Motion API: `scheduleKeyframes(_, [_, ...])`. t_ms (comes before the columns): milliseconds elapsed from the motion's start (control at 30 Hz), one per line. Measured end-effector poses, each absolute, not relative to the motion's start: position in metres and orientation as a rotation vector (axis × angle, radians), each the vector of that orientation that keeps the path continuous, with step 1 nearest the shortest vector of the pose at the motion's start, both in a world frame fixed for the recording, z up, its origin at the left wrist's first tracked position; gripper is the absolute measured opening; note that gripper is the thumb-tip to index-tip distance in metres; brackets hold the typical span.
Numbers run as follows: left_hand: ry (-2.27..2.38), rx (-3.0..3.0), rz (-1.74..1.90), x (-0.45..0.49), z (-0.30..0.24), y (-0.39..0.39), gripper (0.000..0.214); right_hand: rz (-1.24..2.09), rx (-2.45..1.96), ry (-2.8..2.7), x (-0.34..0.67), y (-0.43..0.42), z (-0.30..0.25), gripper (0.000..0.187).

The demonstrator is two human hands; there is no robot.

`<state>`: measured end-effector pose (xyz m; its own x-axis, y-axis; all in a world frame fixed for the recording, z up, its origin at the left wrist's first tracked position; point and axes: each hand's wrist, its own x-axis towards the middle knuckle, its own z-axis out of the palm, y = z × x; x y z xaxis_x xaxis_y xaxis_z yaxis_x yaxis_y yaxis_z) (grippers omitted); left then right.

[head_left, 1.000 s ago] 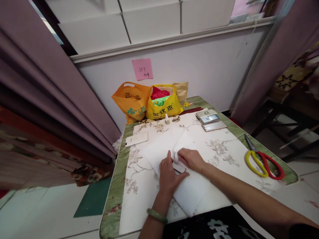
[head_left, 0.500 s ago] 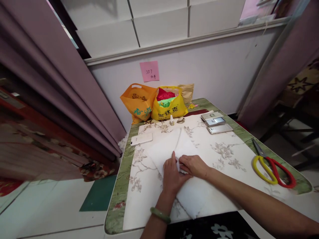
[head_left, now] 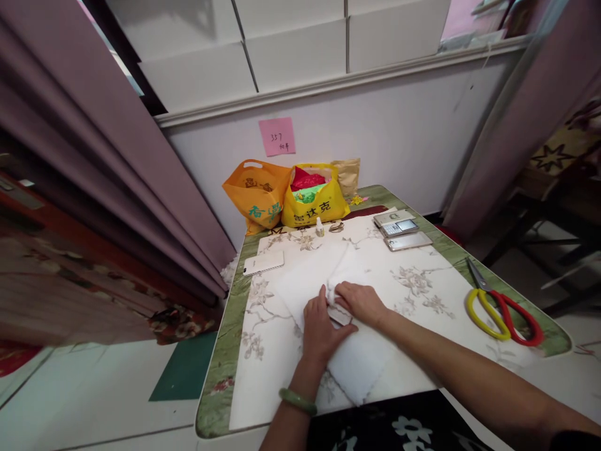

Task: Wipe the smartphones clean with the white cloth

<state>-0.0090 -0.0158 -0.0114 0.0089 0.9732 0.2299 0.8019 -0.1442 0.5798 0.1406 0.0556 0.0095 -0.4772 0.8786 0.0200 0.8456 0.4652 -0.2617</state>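
A thin white sheet (head_left: 361, 363), cloth or paper, lies cornerwise on the table before me. At its middle is a small whitish bundle (head_left: 340, 314), partly hidden between my hands; its kind cannot be made out. My left hand (head_left: 322, 326) steadies the bundle from the left, its fingers along the far side and its thumb stretched across the near side. A green bangle (head_left: 297, 401) circles my left wrist. With curled fingers, my right hand (head_left: 360, 302) grips a gathered part of the sheet at the bundle's far right, close to my left fingertips.
Large scissors (head_left: 500, 307) with yellow and red handles lie at right. Phones (head_left: 407, 242) rest back right, another phone (head_left: 263, 263) at left. A small bottle (head_left: 320, 227) stands before an orange bag (head_left: 256, 194) and a yellow bag (head_left: 317, 207). Flowered paper (head_left: 417, 282) covers the table.
My right hand has lifted and bunched the sheet by my left fingertips, so more of the bundle shows between my hands. The camera view has shifted slightly.
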Motion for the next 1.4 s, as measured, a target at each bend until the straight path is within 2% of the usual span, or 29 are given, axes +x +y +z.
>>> scheduleKeyframes(133, [1.853,2.042,0.878,-0.008,-0.010,-0.018,0.095,0.321,-1.759,-2.285,0.158,0.083,0.012,0.027])
scheduleKeyframes(233, [1.851,2.058,0.902,-0.008,-0.011,-0.018,0.097,0.324,-1.932,-2.086,0.172,0.095,0.016,0.036])
scheduleKeyframes(300, [1.876,2.087,0.920,-0.007,-0.012,-0.017,0.099,0.345,-1.905,-2.045,0.173,0.089,0.017,0.040])
scheduleKeyframes(367, [1.934,2.118,0.931,-0.006,-0.013,-0.016,0.095,0.439,-1.704,-2.151,0.166,0.076,0.016,0.035])
scheduleKeyframes(467, [1.999,2.133,0.917,-0.004,-0.011,-0.016,0.079,0.580,-1.463,-2.285,0.151,0.064,0.010,0.023])
scheduleKeyframes(567, [1.966,2.204,0.902,-0.001,-0.006,-0.019,0.056,0.561,-1.591,-2.145,0.148,0.074,0.005,0.020])
scheduleKeyframes(700, [1.924,2.283,0.946,-0.001,0.001,-0.022,0.027,0.564,-1.718,-1.867,0.171,0.100,0.001,0.026])
scheduleKeyframes(800, [1.891,2.193,1.075,-0.005,0.002,-0.023,0.012,0.621,-1.687,-1.692,0.193,0.106,-0.001,0.039])
scheduleKeyframes(933, [1.900,2.044,1.161,-0.011,-0.003,-0.021,0.021,0.669,-1.590,-1.487,0.199,0.098,0.002,0.054])
scheduleKeyframes(1000, [1.944,2.006,1.143,-0.012,-0.006,-0.021,0.026,0.696,-1.535,-1.420,0.190,0.091,0.007,0.055])
scheduleKeyframes(1133, [1.999,1.952,1.095,-0.013,-0.009,-0.021,0.031,0.808,-1.250,-1.561,0.158,0.074,0.019,0.038])
scheduleKeyframes(1233, [1.998,1.957,1.088,-0.012,-0.011,-0.021,0.032,0.677,-1.106,-1.868,0.137,0.060,0.022,0.025])
scheduleKeyframes(1400, [1.969,1.939,1.126,-0.011,-0.016,-0.017,0.028,0.434,-1.167,-2.015,0.124,0.050,0.016,0.024])
